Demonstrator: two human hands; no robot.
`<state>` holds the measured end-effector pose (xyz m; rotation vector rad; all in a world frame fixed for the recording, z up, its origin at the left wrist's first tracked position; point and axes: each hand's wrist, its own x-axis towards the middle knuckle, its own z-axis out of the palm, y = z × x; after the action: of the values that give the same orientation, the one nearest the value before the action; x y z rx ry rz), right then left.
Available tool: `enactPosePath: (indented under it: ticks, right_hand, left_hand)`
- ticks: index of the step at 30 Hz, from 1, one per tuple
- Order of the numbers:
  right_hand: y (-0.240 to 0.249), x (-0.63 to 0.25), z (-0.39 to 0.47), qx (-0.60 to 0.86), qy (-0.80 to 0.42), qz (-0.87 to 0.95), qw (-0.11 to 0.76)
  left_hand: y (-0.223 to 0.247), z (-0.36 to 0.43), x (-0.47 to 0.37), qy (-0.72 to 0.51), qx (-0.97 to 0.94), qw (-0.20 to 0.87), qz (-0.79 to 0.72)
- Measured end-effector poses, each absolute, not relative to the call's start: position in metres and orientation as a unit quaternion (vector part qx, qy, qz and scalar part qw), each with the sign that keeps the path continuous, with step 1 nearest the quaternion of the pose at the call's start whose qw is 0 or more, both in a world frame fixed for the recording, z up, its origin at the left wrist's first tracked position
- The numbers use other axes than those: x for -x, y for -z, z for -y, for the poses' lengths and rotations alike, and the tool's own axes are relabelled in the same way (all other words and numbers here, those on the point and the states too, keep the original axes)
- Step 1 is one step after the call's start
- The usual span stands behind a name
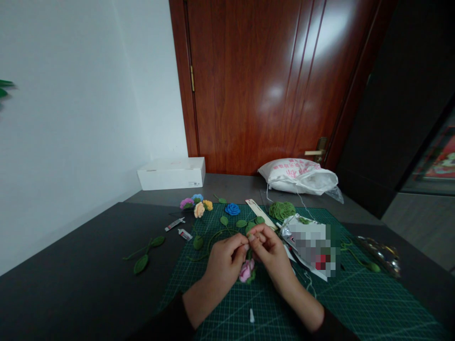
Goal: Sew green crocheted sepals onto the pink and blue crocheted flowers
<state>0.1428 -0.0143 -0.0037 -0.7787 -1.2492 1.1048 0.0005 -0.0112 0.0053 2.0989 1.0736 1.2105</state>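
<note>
The left forearm (197, 300) and right forearm (300, 300) slant inward, wrists well apart. The left hand (224, 258) curls in a pinching grip, thumb bent toward forefinger; the right hand (268, 246) pinches likewise, both hands' fingertips close together.

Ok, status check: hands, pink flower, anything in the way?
Left hand, right hand close together, exact grip unclear. Pink flower just below them in view. White packet beside right hand, not between them.
</note>
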Motion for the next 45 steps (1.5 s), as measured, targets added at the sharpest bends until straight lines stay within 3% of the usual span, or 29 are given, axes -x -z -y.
enactPosePath:
  ticks: [7,21,29,36,45]
  right_hand:
    - [0.002,-0.141,0.015,0.273,-0.507,0.533,0.62]
    - [0.009,-0.147,0.013,0.295,-0.467,0.565,0.613]
    - [0.013,-0.15,0.014,0.348,-0.388,0.581,0.626]
    - [0.011,-0.154,0.02,0.466,-0.205,0.621,0.597]
    - [0.011,-0.154,0.019,0.479,-0.191,0.637,0.573]
  left_hand:
    - [-0.007,0.009,0.004,-0.479,-0.751,0.208,-0.405]
    - [-0.006,0.011,0.007,-0.493,-0.774,0.105,-0.384]
    - [-0.007,0.011,0.005,-0.487,-0.766,0.111,-0.404]
    - [-0.006,0.01,0.005,-0.494,-0.764,0.115,-0.399]
    - [-0.003,0.007,0.006,-0.49,-0.731,0.165,-0.444]
